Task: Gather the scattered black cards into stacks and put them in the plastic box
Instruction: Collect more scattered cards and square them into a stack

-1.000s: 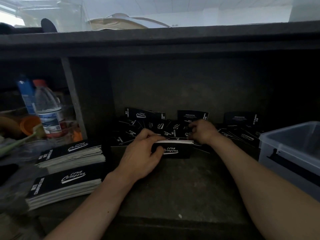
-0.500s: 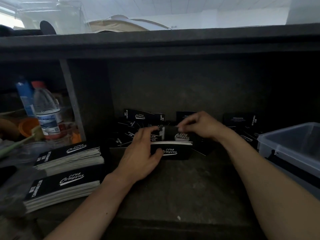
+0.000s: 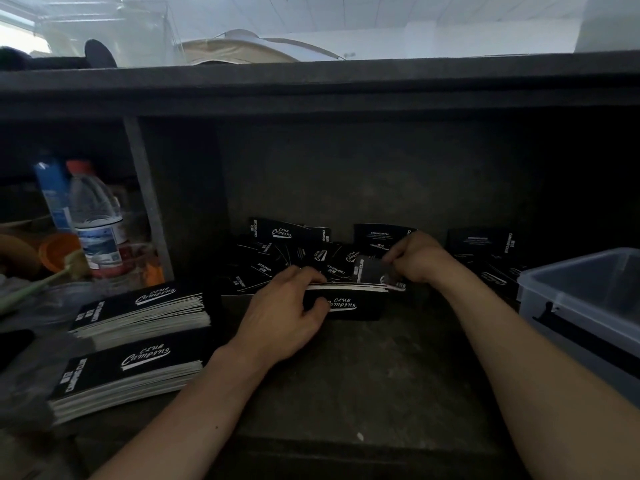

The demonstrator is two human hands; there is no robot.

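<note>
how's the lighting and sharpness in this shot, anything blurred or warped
Head view: the room above the shelf edge is washed out, the recess below dim; the card in the right hand is motion-blurred, its print smeared; the logo on the held stack in the left hand is sharp; the wide lens makes the divider lean.

Dim dark shelf (image 3: pixel 346 375) — bright white ceiling (image 3: pixel 346 12)

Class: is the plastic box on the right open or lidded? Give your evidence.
Open. The plastic box has no lid on its rim, and its inner walls show from above.
</note>
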